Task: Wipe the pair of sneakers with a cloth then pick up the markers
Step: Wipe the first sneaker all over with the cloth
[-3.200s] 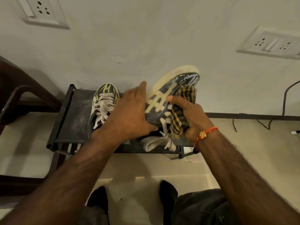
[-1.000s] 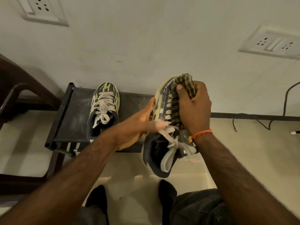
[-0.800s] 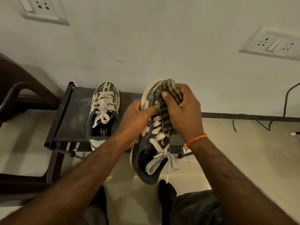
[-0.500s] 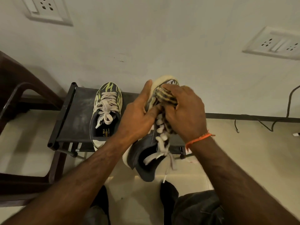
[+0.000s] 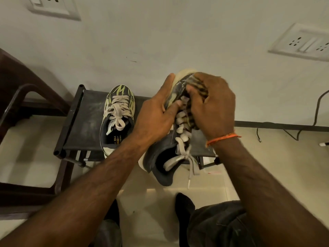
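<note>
1. Your right hand (image 5: 211,106) has slid the checked cloth (image 5: 196,86) from the raised sneaker's (image 5: 169,157) side and laces up onto its toe.
2. Your left hand (image 5: 156,118) moved from the sneaker's middle to its toe edge.
3. The sneaker's heel has swung out toward you.

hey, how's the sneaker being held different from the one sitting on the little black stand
The held sneaker is off the stand, tilted with its toe up, heel hanging over the floor; the resting sneaker sits flat on the black stand. The left hand grips the held sneaker while the right hand presses a checked cloth on its toe; nothing touches the resting sneaker. Both share dark uppers, yellow-green markings and pale laces.
</note>
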